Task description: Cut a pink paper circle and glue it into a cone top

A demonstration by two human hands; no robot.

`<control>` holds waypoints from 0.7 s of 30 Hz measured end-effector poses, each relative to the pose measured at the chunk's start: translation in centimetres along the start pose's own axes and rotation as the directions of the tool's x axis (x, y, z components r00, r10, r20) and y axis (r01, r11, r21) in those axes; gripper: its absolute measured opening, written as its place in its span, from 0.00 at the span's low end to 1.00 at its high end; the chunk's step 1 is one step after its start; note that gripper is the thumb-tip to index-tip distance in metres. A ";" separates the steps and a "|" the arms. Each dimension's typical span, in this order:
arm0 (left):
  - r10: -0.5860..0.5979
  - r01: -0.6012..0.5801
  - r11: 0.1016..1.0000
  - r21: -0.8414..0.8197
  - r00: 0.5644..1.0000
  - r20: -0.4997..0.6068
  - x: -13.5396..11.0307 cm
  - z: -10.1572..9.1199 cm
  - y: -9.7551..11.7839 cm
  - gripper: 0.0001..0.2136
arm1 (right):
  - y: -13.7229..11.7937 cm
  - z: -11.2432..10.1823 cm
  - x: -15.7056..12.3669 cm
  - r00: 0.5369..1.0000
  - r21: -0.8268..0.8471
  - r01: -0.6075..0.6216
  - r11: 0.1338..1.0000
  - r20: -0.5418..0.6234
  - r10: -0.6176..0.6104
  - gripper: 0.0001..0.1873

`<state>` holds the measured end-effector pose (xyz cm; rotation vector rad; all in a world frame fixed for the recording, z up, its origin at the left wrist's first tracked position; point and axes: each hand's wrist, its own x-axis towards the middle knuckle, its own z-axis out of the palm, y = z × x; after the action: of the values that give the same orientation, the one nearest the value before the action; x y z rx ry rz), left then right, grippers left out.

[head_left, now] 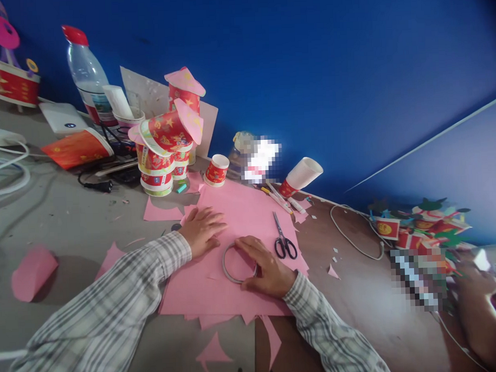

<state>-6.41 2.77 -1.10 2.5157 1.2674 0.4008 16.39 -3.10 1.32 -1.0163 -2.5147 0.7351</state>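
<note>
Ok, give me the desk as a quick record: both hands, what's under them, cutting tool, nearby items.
Left hand: flat on the pink paper, fingers extended
Right hand: fingers and thumb on the grey ring
Ring position: lying on the pink paper, between the hands
Scissors: on the paper, right of the right hand, handles toward the person
Offcuts: pink scraps around the sheet, one in front
Behind: upright red cup at the paper's far edge

Grey-brown table [353, 307]: pink paper sheets [248, 205], curved scraps [214, 351], bottle [87, 72], black plug [105, 186]
</note>
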 end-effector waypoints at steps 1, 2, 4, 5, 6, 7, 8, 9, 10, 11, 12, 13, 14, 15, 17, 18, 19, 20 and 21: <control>0.001 -0.001 1.000 -0.002 1.000 0.001 0.0 0.0 0.0 0.22 | 0.0 0.0 0.0 1.000 0.003 0.002 1.000 -0.001 -0.002 0.43; 0.002 -0.002 1.000 -0.003 1.000 0.001 0.0 0.0 0.0 0.22 | 0.0 -0.1 0.0 1.000 0.006 0.005 1.000 -0.002 -0.005 0.43; 0.003 -0.003 1.000 -0.004 1.000 0.002 0.0 0.0 -0.1 0.23 | -0.1 -0.1 0.0 1.000 0.011 0.009 1.000 -0.007 -0.009 0.43; 0.003 -0.003 1.000 -0.004 1.000 0.002 0.0 0.1 -0.1 0.23 | -0.1 -0.1 0.0 1.000 0.013 0.011 1.000 -0.009 -0.011 0.42; 0.002 -0.002 1.000 -0.005 1.000 0.004 0.0 0.1 -0.1 0.23 | -0.1 -0.1 0.0 1.000 0.016 0.012 1.000 -0.010 -0.012 0.42; 0.002 -0.002 1.000 -0.005 1.000 0.004 0.0 0.2 -0.2 0.23 | 0.0 0.0 0.0 1.000 0.018 0.012 1.000 -0.009 -0.011 0.42; 0.000 0.000 1.000 -0.005 1.000 0.004 0.0 0.3 -0.2 0.23 | 0.0 0.0 0.0 1.000 0.020 0.011 1.000 -0.007 -0.011 0.42; -0.003 0.003 1.000 -0.005 1.000 0.003 0.0 0.3 -0.2 0.23 | 0.0 0.0 0.0 1.000 0.021 0.012 1.000 -0.005 -0.012 0.42; -0.006 0.006 1.000 -0.004 1.000 0.001 0.0 0.2 -0.2 0.23 | 0.0 0.0 0.0 1.000 0.023 0.014 1.000 -0.002 -0.014 0.42; -0.011 0.011 1.000 -0.003 1.000 -0.002 0.0 0.2 -0.1 0.23 | 0.0 0.0 0.0 1.000 0.024 0.015 1.000 -0.001 -0.015 0.42; -0.017 0.017 1.000 0.000 1.000 -0.006 0.0 0.0 0.0 0.22 | 0.0 0.0 0.1 1.000 0.025 0.017 1.000 -0.002 -0.017 0.42; -0.023 0.023 1.000 0.004 1.000 -0.011 0.0 -0.2 0.1 0.22 | 0.0 -0.1 0.1 1.000 0.028 0.021 0.999 -0.004 -0.021 0.42; -0.025 0.025 1.000 0.009 1.000 -0.019 0.0 -0.5 0.3 0.21 | -0.1 -0.1 0.2 1.000 0.029 0.025 0.999 -0.007 -0.025 0.42; -0.022 0.022 1.000 0.012 0.999 -0.033 0.0 -0.8 0.6 0.21 | -0.2 -0.2 0.2 1.000 0.028 0.028 0.999 -0.010 -0.028 0.42; 0.007 -0.006 1.000 0.009 0.998 -0.066 0.0 -1.4 1.4 0.20 | -0.4 -0.3 0.2 0.999 0.011 0.033 0.999 -0.017 -0.033 0.42; 0.033 -0.033 0.999 -0.001 0.996 -0.081 0.0 -1.6 1.8 0.20 | -0.5 -0.3 0.2 0.999 -0.003 0.033 0.999 -0.019 -0.033 0.43; 0.055 -0.056 0.998 -0.011 0.996 -0.075 -0.1 -1.7 2.3 0.22 | -0.6 -0.3 0.2 0.999 -0.019 0.030 0.999 -0.025 -0.030 0.44; 0.073 -0.075 0.997 -0.017 0.995 -0.065 -0.1 -1.6 2.7 0.24 | -0.6 -0.3 0.1 0.999 -0.034 0.027 0.999 -0.034 -0.028 0.46; 0.092 -0.093 0.996 -0.019 0.995 -0.043 -0.2 -1.5 3.1 0.27 | -0.6 -0.3 0.1 0.999 -0.045 0.020 0.999 -0.046 -0.022 0.50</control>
<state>-4.78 1.06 1.49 2.5674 1.1587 0.4883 16.11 -3.35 1.91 -1.0086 -2.5078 0.6448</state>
